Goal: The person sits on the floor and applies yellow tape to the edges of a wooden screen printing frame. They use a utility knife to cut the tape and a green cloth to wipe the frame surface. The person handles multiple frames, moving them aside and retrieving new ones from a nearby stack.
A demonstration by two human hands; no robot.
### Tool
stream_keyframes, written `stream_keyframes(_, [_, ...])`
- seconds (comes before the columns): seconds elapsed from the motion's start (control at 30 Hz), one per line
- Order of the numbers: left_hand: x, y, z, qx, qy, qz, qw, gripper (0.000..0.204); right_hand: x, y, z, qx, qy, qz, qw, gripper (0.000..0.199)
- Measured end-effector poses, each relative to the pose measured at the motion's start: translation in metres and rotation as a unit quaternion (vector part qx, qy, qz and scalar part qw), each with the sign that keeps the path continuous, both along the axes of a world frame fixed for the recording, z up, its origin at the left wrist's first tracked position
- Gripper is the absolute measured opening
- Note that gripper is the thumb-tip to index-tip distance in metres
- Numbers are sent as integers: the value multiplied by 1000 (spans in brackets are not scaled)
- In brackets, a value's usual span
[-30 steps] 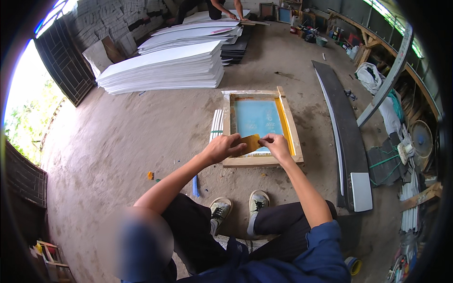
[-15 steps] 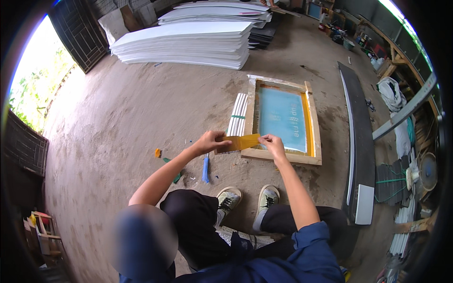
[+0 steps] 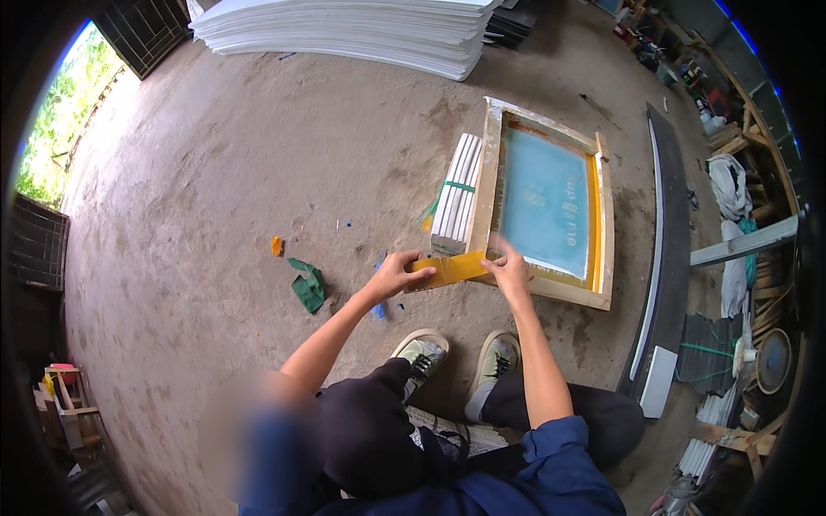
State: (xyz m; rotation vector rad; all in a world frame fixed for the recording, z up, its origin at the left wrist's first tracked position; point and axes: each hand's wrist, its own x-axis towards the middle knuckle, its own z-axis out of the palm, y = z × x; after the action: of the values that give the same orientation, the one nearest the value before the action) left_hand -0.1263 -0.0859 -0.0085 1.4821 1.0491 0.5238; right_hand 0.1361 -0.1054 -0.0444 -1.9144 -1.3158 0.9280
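Both-handed grasp, left hand [image 3: 395,275] and right hand [image 3: 509,271], on a yellow strip [image 3: 449,270], perhaps tape, beside the wooden screen frame [image 3: 551,288].

Both hands have carried the yellow tape strip [image 3: 450,269] toward seven o'clock of the wooden screen frame [image 3: 551,193], stretching it longer

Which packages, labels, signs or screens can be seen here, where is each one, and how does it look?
Printing screen: on the floor ahead of the hands, rectangular wooden frame, blue mesh, yellow edging.
Bundle of white sheets: left of the frame, tied with a green band.
Yellow strip: held between both hands at the frame's near corner.
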Motion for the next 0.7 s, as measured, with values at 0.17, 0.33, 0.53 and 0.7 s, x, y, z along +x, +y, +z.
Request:
stream_keyframes(0.17, [0,3,-2,-14,-21,0,1000,36,-4,-1,9,-17,-32,-12,999,79])
stream_keyframes(0.33, [0,3,-16,-27,-6,-4,1000,35,-21,-5,11,-46,-157,-22,986,70])
stream_keyframes(0.53, [2,-1,-45,5,31,-14,999,36,-19,-4,12,-54,-249,-73,964,76])
stream_keyframes(0.7, [2,-1,-56,76,103,-41,991,45,-26,3,2,-54,-262,-121,956,82])
